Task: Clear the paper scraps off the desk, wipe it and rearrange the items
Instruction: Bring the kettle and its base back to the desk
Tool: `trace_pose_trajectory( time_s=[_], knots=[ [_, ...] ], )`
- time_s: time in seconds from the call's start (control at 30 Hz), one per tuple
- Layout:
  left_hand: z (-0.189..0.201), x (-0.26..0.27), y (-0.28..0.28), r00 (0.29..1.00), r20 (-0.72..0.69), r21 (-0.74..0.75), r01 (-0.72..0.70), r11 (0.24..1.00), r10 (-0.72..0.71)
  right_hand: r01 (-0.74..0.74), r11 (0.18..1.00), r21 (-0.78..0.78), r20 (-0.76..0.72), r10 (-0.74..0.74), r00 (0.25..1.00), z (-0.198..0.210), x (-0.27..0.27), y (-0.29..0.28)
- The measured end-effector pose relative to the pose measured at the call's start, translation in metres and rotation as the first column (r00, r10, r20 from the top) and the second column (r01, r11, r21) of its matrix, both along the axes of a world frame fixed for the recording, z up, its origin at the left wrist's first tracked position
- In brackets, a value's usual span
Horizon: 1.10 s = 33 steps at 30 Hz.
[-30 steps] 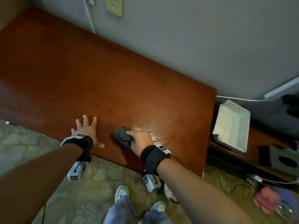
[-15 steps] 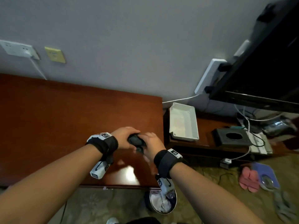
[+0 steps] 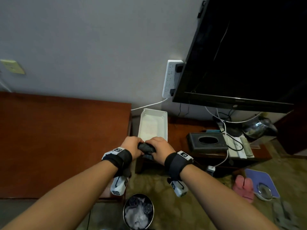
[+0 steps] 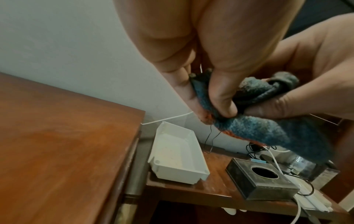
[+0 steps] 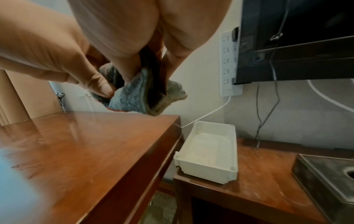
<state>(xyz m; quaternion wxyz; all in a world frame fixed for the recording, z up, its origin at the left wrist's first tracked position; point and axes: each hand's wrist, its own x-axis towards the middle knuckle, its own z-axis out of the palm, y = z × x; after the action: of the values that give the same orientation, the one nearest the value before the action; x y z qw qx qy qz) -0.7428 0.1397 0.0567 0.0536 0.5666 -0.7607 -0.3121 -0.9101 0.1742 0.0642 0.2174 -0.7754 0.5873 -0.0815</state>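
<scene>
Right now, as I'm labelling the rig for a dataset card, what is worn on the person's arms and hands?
The left hand and right hand are bare, no sleeves. Each wrist wears a wide black fabric strap bearing a white tag with a black square marker; a small white camera unit hangs beneath each.

Television point(image 3: 240, 55): large, screen dark, upper right against the grey wall point(image 3: 83, 39).
Power strip point(image 3: 172, 78): white, upright on the wall, just left of the television, with black plugs in it.
Glass kettle point(image 3: 259, 127): below the television's right end.
Slippers point(image 3: 243, 188): pink pair on the patterned carpet point(image 3: 207, 205), just beside a purple bathroom scale point(image 3: 262, 180).
Wall plate point(image 3: 12, 67): yellowish, far left.
</scene>
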Motion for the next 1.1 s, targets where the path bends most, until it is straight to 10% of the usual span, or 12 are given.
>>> trace_pose_trajectory(
  time_s=[0.73, 1.1],
  knots=[
    [-0.071, -0.084, -0.134, 0.997, 0.080, 0.045, 0.002, 0.999, -0.005, 0.130, 0.979, 0.159, -0.038, -0.125, 0.991, -0.069, -0.090, -0.132],
    [-0.164, -0.103, -0.175, 0.974, 0.227, 0.231, -0.065, 0.971, 0.011, -0.095, 0.948, 0.304, -0.097, 0.130, 0.987, -0.181, -0.102, -0.206]
  ],
)
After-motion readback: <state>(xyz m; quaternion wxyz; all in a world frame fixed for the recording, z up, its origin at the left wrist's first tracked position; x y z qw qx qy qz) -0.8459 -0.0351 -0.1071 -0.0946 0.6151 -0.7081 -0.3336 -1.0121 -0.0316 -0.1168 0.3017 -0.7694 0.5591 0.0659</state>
